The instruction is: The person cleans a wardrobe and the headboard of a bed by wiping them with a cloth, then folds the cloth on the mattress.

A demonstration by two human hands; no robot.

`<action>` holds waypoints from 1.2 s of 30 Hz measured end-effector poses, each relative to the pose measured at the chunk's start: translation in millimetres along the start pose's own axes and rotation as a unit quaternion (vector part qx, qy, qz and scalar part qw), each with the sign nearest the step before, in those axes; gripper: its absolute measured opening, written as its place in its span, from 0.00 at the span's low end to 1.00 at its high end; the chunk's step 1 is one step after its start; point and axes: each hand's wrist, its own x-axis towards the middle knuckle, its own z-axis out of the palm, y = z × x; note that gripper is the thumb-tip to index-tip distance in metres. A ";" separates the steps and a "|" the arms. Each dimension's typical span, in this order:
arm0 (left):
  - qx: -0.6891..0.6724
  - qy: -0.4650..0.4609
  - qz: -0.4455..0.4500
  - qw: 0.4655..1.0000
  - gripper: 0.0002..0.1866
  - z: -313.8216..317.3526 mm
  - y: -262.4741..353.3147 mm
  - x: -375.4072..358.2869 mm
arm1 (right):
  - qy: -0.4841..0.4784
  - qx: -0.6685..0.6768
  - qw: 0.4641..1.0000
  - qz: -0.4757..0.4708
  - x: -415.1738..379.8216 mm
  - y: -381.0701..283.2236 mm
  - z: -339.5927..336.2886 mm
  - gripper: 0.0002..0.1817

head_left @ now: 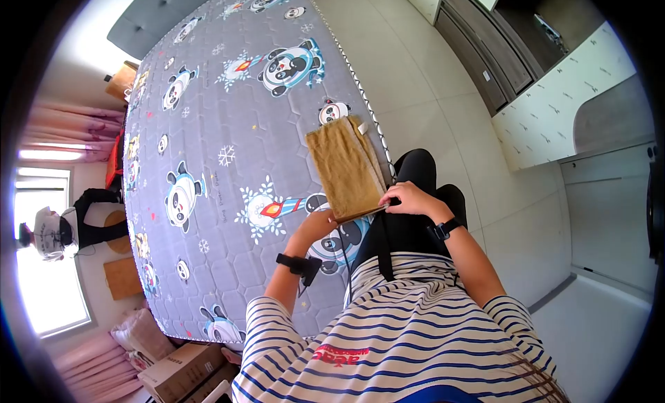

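A folded brown towel [345, 164] lies flat near the edge of the bed, with a small white tag [363, 128] at its far corner. My left hand [318, 226] is closed at the towel's near left corner; its fingertips are partly hidden by the cloth. At the near right corner, my right hand [410, 198] pinches the towel's edge between thumb and fingers. The near edge runs between both hands, slightly lifted. Dark bands are strapped round both wrists.
The towel rests on a grey quilted mattress [228, 112] printed with pandas. A tiled floor [485, 195] runs along the right, beside a cabinet with drawers [478, 49]. By the window sits another person [59, 233]. A cardboard box [183, 372] stands at lower left.
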 end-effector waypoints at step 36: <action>-0.059 0.205 0.010 0.977 0.11 40.7 15.9 -23.3 | 0.134 -0.085 0.987 -0.018 2.1 -12.6 12.2 0.05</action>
